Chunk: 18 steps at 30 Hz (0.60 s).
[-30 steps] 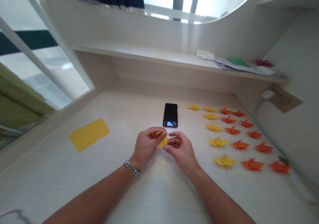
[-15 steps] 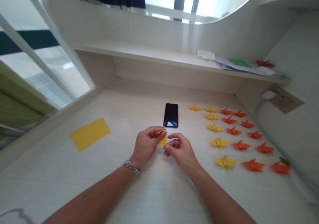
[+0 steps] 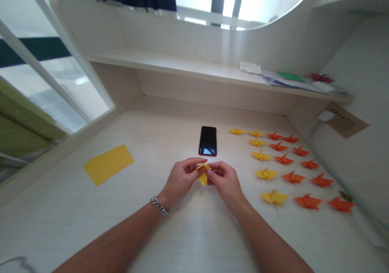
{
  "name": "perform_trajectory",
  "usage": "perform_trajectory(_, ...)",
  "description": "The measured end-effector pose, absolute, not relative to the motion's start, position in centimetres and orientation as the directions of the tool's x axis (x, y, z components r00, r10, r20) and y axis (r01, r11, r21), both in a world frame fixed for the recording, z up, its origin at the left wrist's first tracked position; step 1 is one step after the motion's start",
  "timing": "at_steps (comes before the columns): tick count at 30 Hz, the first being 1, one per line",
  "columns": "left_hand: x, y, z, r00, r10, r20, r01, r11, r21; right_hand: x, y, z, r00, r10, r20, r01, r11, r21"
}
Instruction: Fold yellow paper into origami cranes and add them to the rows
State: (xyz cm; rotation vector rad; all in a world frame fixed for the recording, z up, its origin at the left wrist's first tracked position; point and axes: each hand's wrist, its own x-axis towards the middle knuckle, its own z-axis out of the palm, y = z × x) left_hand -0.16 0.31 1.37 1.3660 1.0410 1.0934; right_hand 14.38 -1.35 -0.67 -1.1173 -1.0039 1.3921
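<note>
A small folded yellow paper piece (image 3: 202,175) is pinched between both hands just above the pale desk (image 3: 182,232). My left hand (image 3: 181,178), with a metal bracelet at the wrist, closes thumb and fingers on its left edge. On its right edge my right hand (image 3: 225,180) grips with curled fingers. The paper's lower tip points down between the two thumbs. A black phone (image 3: 208,140) lies flat just beyond the hands.
A flat yellow sheet (image 3: 108,164) lies at the left of the desk. Rows of folded yellow cranes (image 3: 266,173) and orange cranes (image 3: 293,177) cover the right side. Papers (image 3: 288,79) rest on the shelf. A wall socket (image 3: 340,118) with a cable is at the right.
Both hands have drawn closer together around the yellow piece. The piece has turned so that its tip now points down.
</note>
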Motion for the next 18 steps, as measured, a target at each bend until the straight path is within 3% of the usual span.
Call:
perform_trajectory(14,-0.1,0.2,1.6,0.249,0.969,0.003,-0.012,0.0,1.0,14.8,-1.3,-0.5,0.031,0.998,-0.051,-0.12,-0.047,-0.992)
perform_trajectory(18,-0.4,-0.1,1.9,0.325,0.945,0.034,-0.133,0.01,0.991,14.9,-1.3,0.3,0.064,0.99,-0.123,-0.227,-0.106,-0.968)
